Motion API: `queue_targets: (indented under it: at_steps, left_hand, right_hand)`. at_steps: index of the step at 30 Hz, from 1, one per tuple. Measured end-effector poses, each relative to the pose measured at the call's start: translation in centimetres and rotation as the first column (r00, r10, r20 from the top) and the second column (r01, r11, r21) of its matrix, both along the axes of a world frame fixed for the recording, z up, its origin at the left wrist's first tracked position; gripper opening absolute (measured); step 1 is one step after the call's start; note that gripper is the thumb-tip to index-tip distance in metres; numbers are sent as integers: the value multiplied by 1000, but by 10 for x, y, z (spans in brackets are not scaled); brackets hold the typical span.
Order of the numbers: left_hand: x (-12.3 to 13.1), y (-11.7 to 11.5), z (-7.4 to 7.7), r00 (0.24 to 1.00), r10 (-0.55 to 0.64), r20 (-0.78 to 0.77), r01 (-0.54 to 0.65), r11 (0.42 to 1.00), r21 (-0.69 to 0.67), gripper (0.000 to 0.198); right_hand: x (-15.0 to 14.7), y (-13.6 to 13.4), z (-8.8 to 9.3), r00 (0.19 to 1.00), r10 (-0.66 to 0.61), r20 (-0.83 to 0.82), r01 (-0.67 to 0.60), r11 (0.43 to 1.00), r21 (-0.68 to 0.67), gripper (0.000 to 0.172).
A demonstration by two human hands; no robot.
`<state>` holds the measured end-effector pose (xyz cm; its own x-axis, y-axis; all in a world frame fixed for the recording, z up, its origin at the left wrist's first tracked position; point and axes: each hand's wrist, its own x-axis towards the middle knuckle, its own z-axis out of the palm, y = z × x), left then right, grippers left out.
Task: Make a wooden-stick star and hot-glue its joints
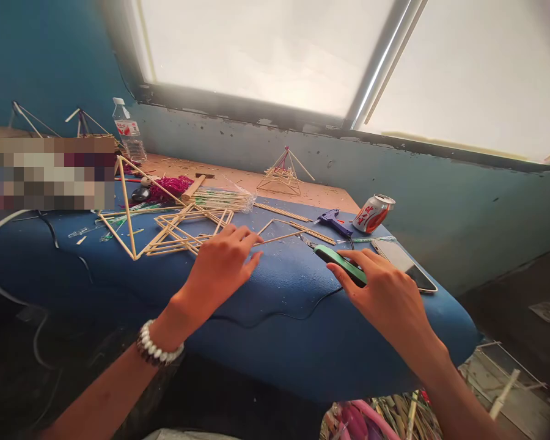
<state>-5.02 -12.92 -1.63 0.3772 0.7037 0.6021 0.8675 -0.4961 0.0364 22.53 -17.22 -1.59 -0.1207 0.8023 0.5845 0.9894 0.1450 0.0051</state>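
right hand (385, 281), four o'clock: clamped on green-handled cutters (337, 261). left hand (227, 250), eight o'clock: at thin stick (282, 237), dial centre; unable to tell if pinched. possible fault: slip at cutter tips, from loose support.

Green-handled nippers (341, 265) near thin wooden stick (280, 238)

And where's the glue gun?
In the head view, the glue gun lies right of centre on the blue tabletop, left of the can, beyond the green cutters.
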Motion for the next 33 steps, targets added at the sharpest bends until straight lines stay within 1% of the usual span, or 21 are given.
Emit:
queue_targets:
  at_steps: [2, 5, 8, 12, 15, 17, 20, 24, 26, 29, 33]
  left_hand:
    - [4, 19, 14, 994, 12, -105, -21, 996, -84, 22]
    - [9, 39, 28, 980, -24, -198, -16, 980, -199, 20]
    - [10, 48, 40, 976, -58, -211, -5, 959, -285, 19]
    - [6, 56, 51, 983, -66, -170, 7, 945, -327, 21]
    - [4, 62, 51, 981, -132, -145, 64, 914, -401, 25]
    - [3, 65, 48, 972, -167, -166, 80, 898, -433, 25]
    - [3, 69, 46, 970, -147, -194, 55, 908, -414, 19]
    - [1, 72, 49, 979, -140, -147, 63, 898, -436, 20]
    - [-1, 73, 51, 982, -143, -120, 76, 894, -442, 19]
    - [-4, 74, 51, 987, -125, -96, 71, 897, -436, 20]
    - [-6, 75, 47, 989, -126, -79, 79, 898, -432, 19]
  right_hand:
    - [-3, 4, 3, 1000, 11, -12, -10, 1000, 13, 38]
    - [-5, 7, 6, 999, 18, -27, -17, 999, 34, 36]
    - [-6, 9, 8, 999, 26, -39, -25, 999, 37, 35]
    - [-6, 13, 9, 997, 40, -61, -38, 999, 33, 35]
    - [-6, 17, 9, 996, 51, -75, -48, 998, 34, 35]
    - [-6, 18, 9, 996, 50, -79, -47, 998, 40, 36]
    - [-5, 20, 10, 996, 50, -70, -48, 998, 36, 37]
    - [-10, 20, 8, 996, 74, -59, -73, 997, 13, 35]
    - [-18, 20, 6, 991, 124, -49, -125, 992, -28, 34]
    - [-34, 18, 4, 975, 219, -26, -220, 967, -128, 32]
    - [-56, 18, 1, 958, 287, 17, -275, 931, -240, 31]
